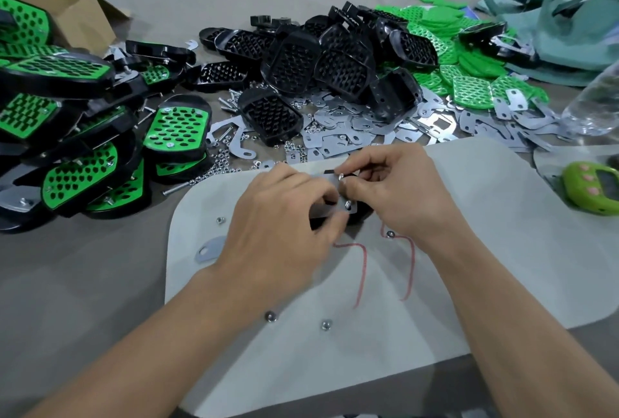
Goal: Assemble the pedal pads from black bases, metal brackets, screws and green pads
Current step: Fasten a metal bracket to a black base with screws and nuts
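Though thin, shiny flat metal bracket (330, 180)

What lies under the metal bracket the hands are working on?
A black base, glimpsed beside the metal bracket. The left hand and right hand cover most of it.

Green, black and silver on grey table (83, 283)
Green pads (472, 91) are dotted with holes; black bases (291, 64) gridded; brackets (335, 141) silver; the white mat (469, 250) bears red lines (363, 270).
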The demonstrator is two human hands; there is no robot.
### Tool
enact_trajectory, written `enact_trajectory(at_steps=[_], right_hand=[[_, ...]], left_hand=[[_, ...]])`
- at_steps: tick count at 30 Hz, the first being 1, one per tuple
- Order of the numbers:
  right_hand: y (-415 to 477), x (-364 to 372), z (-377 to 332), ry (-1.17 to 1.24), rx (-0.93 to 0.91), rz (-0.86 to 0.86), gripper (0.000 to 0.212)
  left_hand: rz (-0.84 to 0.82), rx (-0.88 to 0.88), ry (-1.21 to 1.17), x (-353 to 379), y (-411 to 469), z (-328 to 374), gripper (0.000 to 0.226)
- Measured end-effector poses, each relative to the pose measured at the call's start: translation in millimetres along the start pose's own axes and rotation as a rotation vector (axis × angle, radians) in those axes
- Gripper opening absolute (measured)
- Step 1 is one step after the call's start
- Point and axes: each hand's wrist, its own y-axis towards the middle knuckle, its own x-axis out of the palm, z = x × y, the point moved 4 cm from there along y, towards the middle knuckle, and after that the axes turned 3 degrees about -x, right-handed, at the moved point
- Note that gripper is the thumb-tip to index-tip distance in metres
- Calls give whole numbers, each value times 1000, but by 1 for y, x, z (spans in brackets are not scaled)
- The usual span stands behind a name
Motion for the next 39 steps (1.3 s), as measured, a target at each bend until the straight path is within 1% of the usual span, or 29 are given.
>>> enact_trajectory(at_steps=[2,4,7,11,14,16,18,20,22,24,26,31,33,35,39], right_hand=[[0,-1,0,-13,1,2,19],[0,-2,0,-31,2,-8,18],[-1,-2,0,-55,-7,-24,16],[3,-1,-1,-75,-29,-45,16],[14,-5,-7,-89,-50,1,16],[31,-11,-12,-184,-81,61,20],[53,-16,-18,-356,-89,87,26],[74,-16,-21,-516,-71,44,30],[86,-9,-23,-637,-84,-42,32],[90,-3,-26,-731,-131,-107,31],[92,1,-29,-798,-175,-130,28],[84,10,-38,-1018,-314,-103,18],[83,10,-38,-1049,-326,-86,18],[85,7,-36,-1045,-286,-66,18],[89,-2,-26,-926,-175,-32,10]], left_hand=[[-58,-6,-5,4,1,-2,27],[-100,-20,-15,7,3,-4,34],[-115,-62,-53,9,6,-8,37],[-93,-51,-68,8,7,-6,37],[-88,-67,-49,8,9,-8,40],[-94,-77,-49,8,10,-10,40],[-98,-78,-57,8,11,-10,40],[-100,-80,-61,8,12,-10,40],[-108,-73,-61,7,12,-10,39],[-119,-67,-60,7,11,-10,38],[-120,-64,-51,7,12,-9,37],[-111,-76,-64,7,11,-8,37],[-107,-76,-62,7,11,-9,37],[-104,-77,-59,8,11,-9,38],[-106,-83,-65,10,11,-12,39]])
